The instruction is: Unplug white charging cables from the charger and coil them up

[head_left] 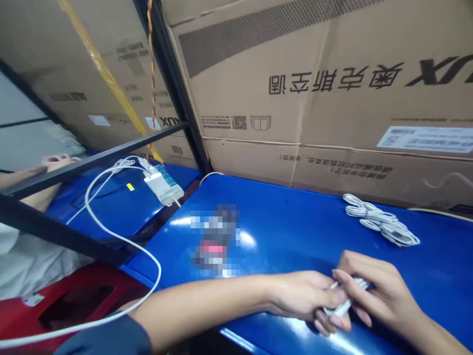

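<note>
- Over blue table (288,222), white cord (342,309) sits btwn L hand (308,298) & R hand (386,291), axis slanting away to right.
- L clamped on lower end, R gripping upper.
- Cord bundle (380,220) lies beyond, nearer R.

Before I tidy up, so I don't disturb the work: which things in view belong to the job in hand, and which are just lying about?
In the job:
thin white cable, in left hand and right hand
looped white cable bundle, likely

Just there, seemingly:
white-and-teal rectangular power strip
large brown cardboard box
</note>
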The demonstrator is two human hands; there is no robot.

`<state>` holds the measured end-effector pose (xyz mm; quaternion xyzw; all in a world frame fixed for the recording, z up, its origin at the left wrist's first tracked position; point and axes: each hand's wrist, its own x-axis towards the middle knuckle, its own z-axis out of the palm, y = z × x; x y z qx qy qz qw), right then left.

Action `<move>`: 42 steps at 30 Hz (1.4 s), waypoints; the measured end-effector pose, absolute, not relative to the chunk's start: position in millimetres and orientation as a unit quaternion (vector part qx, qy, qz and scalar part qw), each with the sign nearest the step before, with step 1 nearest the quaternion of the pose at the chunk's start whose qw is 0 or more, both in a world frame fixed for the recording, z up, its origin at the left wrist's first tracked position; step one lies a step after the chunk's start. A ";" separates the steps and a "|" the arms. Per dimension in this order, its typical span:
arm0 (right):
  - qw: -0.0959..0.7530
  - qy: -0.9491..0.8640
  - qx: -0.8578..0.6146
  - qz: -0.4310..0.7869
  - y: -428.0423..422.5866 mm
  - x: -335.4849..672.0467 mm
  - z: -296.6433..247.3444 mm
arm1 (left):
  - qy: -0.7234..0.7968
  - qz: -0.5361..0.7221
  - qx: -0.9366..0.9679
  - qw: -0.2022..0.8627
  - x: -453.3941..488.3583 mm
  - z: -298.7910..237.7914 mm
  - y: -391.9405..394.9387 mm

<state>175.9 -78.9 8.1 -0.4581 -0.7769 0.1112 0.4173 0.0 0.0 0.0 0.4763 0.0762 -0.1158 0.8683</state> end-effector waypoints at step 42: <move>0.370 -0.629 -0.457 0.509 -65.5 203.5 12.5 | 0.224 -0.041 0.494 0.839 -6.9 17.4 13.1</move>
